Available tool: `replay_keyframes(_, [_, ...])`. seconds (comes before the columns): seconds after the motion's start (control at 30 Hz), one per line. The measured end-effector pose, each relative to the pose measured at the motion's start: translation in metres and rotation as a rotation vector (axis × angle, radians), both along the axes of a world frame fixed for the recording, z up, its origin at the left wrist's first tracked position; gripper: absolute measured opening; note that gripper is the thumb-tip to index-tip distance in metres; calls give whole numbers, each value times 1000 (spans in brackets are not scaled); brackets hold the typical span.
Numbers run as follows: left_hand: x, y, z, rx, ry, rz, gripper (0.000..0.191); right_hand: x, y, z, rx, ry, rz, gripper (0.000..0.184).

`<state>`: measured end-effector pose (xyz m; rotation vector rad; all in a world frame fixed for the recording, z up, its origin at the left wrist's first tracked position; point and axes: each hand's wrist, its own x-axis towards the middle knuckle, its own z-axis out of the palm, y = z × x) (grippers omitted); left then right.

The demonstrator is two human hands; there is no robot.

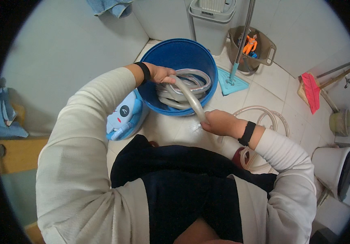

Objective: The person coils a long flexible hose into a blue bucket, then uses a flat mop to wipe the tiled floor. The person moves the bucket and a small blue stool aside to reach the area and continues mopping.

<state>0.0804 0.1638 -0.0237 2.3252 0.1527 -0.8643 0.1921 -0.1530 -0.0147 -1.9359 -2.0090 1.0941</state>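
A thick translucent hose [190, 95] runs slantwise between my two hands. My left hand [162, 74] grips it over the opening of a blue round plastic tub [153, 54]. Lower and to the right, beyond the tub's near rim, my right hand [219, 122] is closed around the hose. More of the hose lies coiled inside the tub, and a printed stripe shows on some loops. A thinner pale hose [262, 109] lies in loose loops on the tiled floor to the right, partly hidden by my right arm.
A light-blue cartoon-faced plastic item [126, 117] stands left of the tub. Behind are a grey bin [210, 33] and a brown basket [236, 48] with an orange toy figure. A turquoise flat mop [233, 84] stands close on the right. A red-bristled broom [310, 91] leans farther right.
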Motion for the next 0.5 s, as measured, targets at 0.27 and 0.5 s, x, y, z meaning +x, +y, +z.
replay_keyframes(0.27, [1,-65,64,349,-127,-266,82,15,-12,-8,127,179,-100,25])
replay_keyframes(0.5, [33,-72,53,530,43,-297,60,23,-17,-7,151,199,-134,23])
